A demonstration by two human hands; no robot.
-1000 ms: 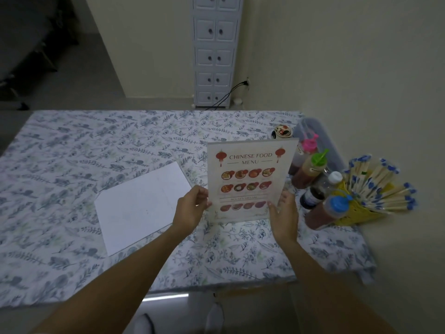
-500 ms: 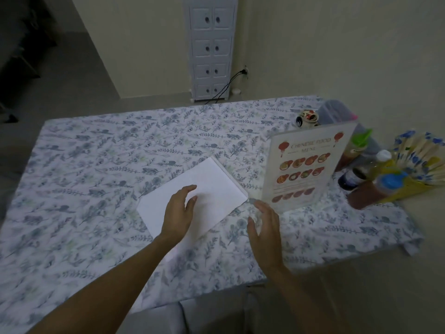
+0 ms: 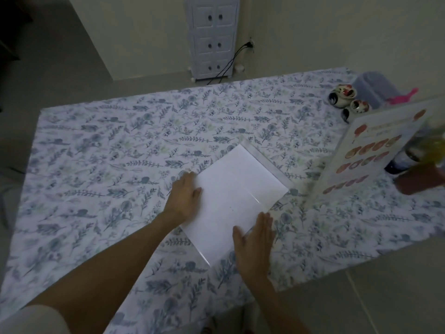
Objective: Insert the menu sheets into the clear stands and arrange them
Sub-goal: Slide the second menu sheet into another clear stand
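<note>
A clear stand holding the Chinese food menu (image 3: 366, 155) stands upright at the right of the table. A second clear stand with a blank white sheet (image 3: 236, 189) lies flat on the floral tablecloth (image 3: 120, 153), its clear base strip at the far right edge. My left hand (image 3: 185, 196) rests on the sheet's left edge with fingers curled down onto it. My right hand (image 3: 255, 239) lies flat against the sheet's near right edge, fingers straight. The flat stand is still on the cloth, not lifted.
Sauce bottles (image 3: 419, 174), blurred, stand behind the upright menu at the right edge. Two small painted ceramic pots (image 3: 346, 100) and a clear plastic tub (image 3: 370, 85) sit at the far right corner. A white drawer cabinet (image 3: 212, 37) stands beyond the table.
Both hands left the upright menu stand at the right. My left hand moved to the flat sheet first, then my right hand came down onto its near edge. The view swung left.
</note>
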